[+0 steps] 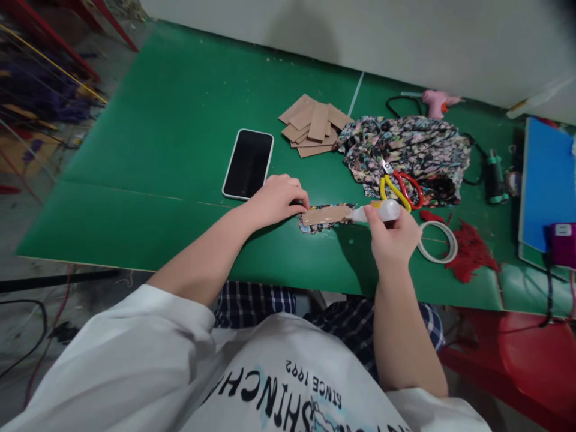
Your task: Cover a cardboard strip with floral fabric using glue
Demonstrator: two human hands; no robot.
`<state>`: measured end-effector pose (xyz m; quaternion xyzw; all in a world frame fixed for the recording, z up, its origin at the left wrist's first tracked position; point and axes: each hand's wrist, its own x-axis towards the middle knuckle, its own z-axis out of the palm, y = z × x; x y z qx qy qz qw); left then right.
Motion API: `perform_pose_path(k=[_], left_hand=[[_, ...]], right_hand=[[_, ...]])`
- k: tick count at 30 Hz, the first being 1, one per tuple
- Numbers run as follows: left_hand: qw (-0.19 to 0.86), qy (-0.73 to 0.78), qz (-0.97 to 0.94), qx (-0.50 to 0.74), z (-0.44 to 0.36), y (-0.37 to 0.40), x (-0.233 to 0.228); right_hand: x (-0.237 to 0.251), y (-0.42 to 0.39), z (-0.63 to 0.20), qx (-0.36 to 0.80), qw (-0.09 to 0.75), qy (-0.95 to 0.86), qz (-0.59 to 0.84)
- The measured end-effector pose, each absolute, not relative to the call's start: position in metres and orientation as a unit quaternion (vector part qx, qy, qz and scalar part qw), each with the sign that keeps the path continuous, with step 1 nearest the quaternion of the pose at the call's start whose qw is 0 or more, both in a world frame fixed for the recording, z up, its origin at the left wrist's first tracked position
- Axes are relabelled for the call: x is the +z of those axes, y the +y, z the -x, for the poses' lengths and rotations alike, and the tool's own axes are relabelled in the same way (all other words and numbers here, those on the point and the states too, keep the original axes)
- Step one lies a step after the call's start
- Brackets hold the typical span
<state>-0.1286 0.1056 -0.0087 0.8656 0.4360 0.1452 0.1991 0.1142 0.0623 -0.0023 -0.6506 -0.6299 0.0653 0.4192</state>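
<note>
Right now the cardboard strip (pixel 327 214) lies flat near the front edge of the green table (pixel 171 138), on top of a small scrap of patterned cloth (pixel 315 227) that sticks out along its lower edge. Strip is tan, long and narrow, plain-faced. Left hand (pixel 276 200) presses its fingertips down on the strip's left end, fingers together. Right hand (pixel 392 237) is closed around a white glue bottle (pixel 377 212), nozzle touching the strip's right end.

Counts: one strip in work, one loose pile of cut cardboard pieces (pixel 312 126) further back, exact number hard to tell since they overlap. One phone (pixel 248 163), face up, screen dark, just behind the left hand. One bundle of patterned fabric (pixel 405 153) with one pair of scissors (pixel 398 186) on it, handles red and yellow. One pink glue gun (pixel 434 103) at the back. One tape ring (pixel 437 241) beside the right hand.
</note>
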Motion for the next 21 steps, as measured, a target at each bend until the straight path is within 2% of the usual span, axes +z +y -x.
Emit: perform_pose_path(k=[6, 13, 21], left_hand=[[0.200, 0.436, -0.865, 0.146, 0.128, 0.105, -0.008], [0.197, 0.439, -0.865, 0.140, 0.129, 0.105, -0.008], [0.196, 0.436, -0.866, 0.145, 0.128, 0.105, -0.009]], right_hand=[[0.001, 0.060, -0.100, 0.084, 0.406, -0.677, 0.608], [0.001, 0.065, -0.118, 0.013, 0.403, -0.652, 0.642], [0.006, 0.058, -0.107, 0.022, 0.380, -0.681, 0.626]])
